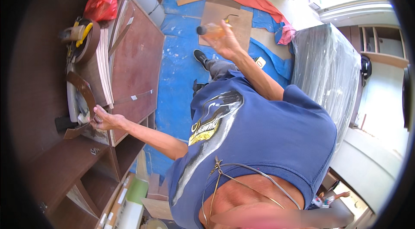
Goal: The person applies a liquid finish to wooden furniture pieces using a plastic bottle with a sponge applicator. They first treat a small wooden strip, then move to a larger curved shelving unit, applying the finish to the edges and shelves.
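Right hand (225, 44) closed around bottle (213, 31), dark end projecting leftward. Left hand (106, 119) part-curled at lower edge of brown strip (85, 88); whether gripping, cannot tell.

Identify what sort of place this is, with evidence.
Likely a room under renovation: there is blue floor sheeting, a bulky plastic-wrapped item, and a flat brown board lying on the sheeting.

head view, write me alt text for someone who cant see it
A right hand holds an amber-tinted, dark-capped see-through bottle, while the left hand touches a curved brown strip. Blue sheeting covers much of the floor.
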`<state>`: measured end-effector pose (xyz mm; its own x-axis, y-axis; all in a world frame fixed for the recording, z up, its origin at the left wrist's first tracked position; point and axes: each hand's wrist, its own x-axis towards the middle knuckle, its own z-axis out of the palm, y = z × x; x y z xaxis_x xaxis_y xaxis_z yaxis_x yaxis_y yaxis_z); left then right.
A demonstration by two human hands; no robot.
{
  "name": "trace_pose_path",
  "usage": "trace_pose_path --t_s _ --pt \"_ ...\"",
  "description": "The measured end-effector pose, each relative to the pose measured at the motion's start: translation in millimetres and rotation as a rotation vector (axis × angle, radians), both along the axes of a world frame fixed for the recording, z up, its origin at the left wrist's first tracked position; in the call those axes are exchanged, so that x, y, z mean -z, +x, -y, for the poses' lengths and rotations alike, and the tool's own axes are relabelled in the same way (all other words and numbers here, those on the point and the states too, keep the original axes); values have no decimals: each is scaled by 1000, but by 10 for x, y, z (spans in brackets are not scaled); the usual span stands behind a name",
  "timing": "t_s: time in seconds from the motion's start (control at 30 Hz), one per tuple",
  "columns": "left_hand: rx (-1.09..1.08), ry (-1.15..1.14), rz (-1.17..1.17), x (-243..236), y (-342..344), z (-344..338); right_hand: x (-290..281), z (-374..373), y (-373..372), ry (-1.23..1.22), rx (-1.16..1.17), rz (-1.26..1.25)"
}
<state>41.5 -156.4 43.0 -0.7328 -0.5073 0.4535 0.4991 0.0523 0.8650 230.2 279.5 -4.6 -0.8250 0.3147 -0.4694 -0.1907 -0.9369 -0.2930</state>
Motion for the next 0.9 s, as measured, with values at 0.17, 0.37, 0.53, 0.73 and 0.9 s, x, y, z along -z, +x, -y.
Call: trace_pose_path --t_s 0.17,0.37,0.53,0.73,0.9 --pt "-95 -275 184 195 -144 313 -150 -452 472 -19 220 -26" --pt "81 -69 287 126 -346 356 -91 -840 357 -8 165 -45" --pt "147 72 285 -69 -647 294 -166 -1311 337 -39 50 -93" --pt "62 145 300 81 -765 11 -190 -1954 624 -54 156 -74" --pt "-210 -334 520 326 -813 -226 -108 -2525 1204 -73 339 -110"
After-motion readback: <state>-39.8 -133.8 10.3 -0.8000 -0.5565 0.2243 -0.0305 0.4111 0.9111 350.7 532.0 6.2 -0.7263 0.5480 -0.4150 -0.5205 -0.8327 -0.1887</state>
